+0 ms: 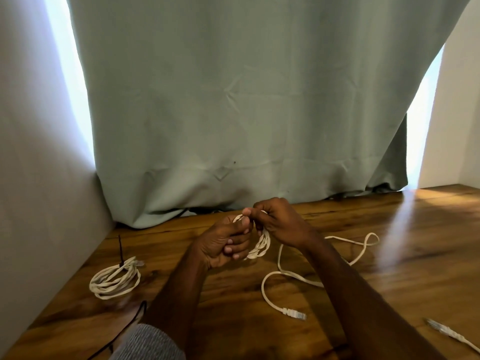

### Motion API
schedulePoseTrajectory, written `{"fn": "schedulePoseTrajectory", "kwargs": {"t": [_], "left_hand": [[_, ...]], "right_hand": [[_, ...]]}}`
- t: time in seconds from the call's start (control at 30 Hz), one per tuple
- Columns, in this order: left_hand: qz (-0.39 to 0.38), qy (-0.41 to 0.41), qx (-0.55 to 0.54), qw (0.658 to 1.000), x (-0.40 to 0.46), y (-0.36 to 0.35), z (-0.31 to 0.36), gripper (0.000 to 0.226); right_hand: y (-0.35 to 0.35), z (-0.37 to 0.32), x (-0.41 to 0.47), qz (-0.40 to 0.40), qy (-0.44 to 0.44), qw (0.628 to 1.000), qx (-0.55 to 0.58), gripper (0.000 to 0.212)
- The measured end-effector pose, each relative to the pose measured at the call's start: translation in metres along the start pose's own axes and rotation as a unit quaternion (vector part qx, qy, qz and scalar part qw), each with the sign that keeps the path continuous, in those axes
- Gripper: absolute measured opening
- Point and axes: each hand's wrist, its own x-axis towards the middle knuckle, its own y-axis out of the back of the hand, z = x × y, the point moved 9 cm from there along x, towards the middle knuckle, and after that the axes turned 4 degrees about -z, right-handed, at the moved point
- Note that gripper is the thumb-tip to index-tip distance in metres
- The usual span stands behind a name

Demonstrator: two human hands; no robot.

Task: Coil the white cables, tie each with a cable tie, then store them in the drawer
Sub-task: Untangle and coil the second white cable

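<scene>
White cable (259, 245) was part-coiled into small loops, held above the tabletop (389, 242) between both hands. Its loose tail ran right across the wood and back to a clear plug (294, 313). A finished coil (114, 279) lay at left, bound by a black cable tie (121, 252) with its tail sticking up. Another plug end (441, 333) sat at lower right, blurred. Tabletop was glossy brown wood; green curtain (246, 100) hung behind, pale walls either side. Left hand (223, 245) gripped the loops, fingers curled round them. Right hand (278, 222) pinched the top of the coil, thumb and fingers closed on it.
</scene>
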Motion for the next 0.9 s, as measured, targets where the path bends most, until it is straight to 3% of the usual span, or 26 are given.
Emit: {"fn": "schedulePoseTrajectory", "kwargs": {"t": [0.17,0.43,0.63,0.8,0.9], "left_hand": [[0.016,0.014,-0.001,1.0,0.003,0.004,-0.003,0.032],[-0.011,0.032,-0.101,0.994,0.004,0.005,-0.008,0.035],[0.0,0.063,-0.089,0.994,0.005,0.009,-0.013,0.033],[-0.049,0.081,-0.135,0.986,0.004,0.007,-0.017,0.036],[-0.062,0.092,-0.147,0.983,-0.001,0.014,-0.017,0.034]], "right_hand": [[-0.001,0.005,-0.001,0.008,-0.007,1.0,0.015,0.063],[-0.01,0.018,-0.009,-0.062,-0.093,0.98,0.167,0.049],[-0.007,0.011,-0.004,-0.017,-0.087,0.994,0.062,0.051],[-0.007,0.014,-0.009,-0.02,-0.117,0.986,0.12,0.049],[-0.002,0.018,-0.017,-0.067,-0.132,0.978,0.145,0.033]]}}
